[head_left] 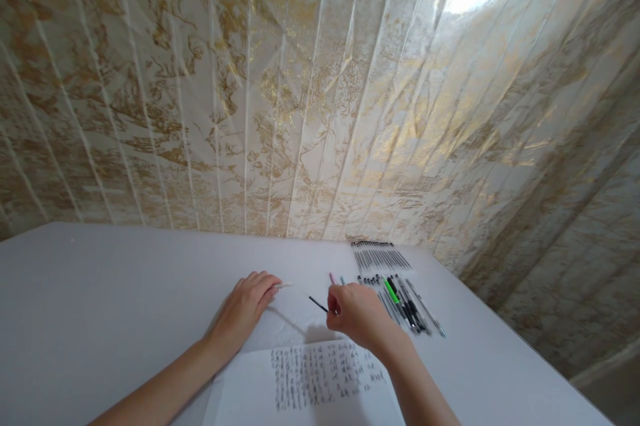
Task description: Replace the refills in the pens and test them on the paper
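Observation:
My left hand [250, 296] is closed over the table, its fingertips pinching a slim pale, clear-looking tube [284, 285] that sticks out to the right. Most of that tube is hidden under the fingers. To the right, my right hand [357, 309] is closed on a thin pen refill [318, 304] with a dark length and a fine pale tip pointing left. A gap separates the refill from the tube. A pink-ended stick [332, 277] and a bluish one [343, 280] lie just beyond my right hand, partly covered by it.
Handwritten paper [320, 379] lies on the white table [125, 306] below both hands. Several pens [413, 306], among them a green one [391, 291], lie right of my right hand. Behind them is a row of thin refills [383, 259]. A gold-patterned curtain [300, 113] hangs behind the table.

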Motion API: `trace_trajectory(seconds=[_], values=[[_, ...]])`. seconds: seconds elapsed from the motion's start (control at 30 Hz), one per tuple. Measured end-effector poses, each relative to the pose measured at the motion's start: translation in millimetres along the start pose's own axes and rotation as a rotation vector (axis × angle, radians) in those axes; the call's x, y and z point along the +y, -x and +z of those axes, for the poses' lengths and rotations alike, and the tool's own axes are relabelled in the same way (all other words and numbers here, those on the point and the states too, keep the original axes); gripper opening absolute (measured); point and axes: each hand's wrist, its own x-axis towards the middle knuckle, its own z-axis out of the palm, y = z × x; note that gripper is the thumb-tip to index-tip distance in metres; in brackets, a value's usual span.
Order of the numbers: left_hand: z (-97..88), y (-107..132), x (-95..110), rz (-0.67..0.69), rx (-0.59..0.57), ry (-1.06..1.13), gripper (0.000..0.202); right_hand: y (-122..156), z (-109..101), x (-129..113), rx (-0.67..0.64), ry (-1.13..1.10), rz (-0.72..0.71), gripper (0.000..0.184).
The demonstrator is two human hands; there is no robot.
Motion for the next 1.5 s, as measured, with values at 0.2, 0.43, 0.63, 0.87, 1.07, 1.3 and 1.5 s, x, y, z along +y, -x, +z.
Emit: trace_trajectory(seconds=[0.2, 0.43, 0.63, 0.87, 1.07, 1.3, 1.5], values=[[-3.9, 0, 6, 0.070, -0.020, -0.061, 0.021, 3, -4, -1, -0.044, 0.078, -0.018, 0.022], [-4.4, 0, 13, 0.099, -0.047, -0.079, 0.022, 10, -10, -4, -0.109, 0.133, -0.043, 0.022], [-0.1, 0, 8, 0.106, -0.041, 0.003, 0.023, 14, -17, -9, -0.117, 0.112, -0.036, 0.019], [-8.3, -1, 19, 0.217, 0.045, -0.207, 0.030, 17, -18, -15, -0.176, 0.148, -0.021, 0.020], [-10.0, -1, 17, 0.298, 0.024, -0.287, 0.041, 12, -12, -9, -0.188, 0.186, -0.011, 0.021], [-4.9, 2, 21, 0.393, -0.138, -0.154, 0.026, 11, -10, -16, -0.114, 0.134, -0.036, 0.019], [4.3, 11, 35, 0.232, -0.181, 0.052, 0.028, 11, -20, -17, 0.234, -0.152, -0.204, 0.009]])
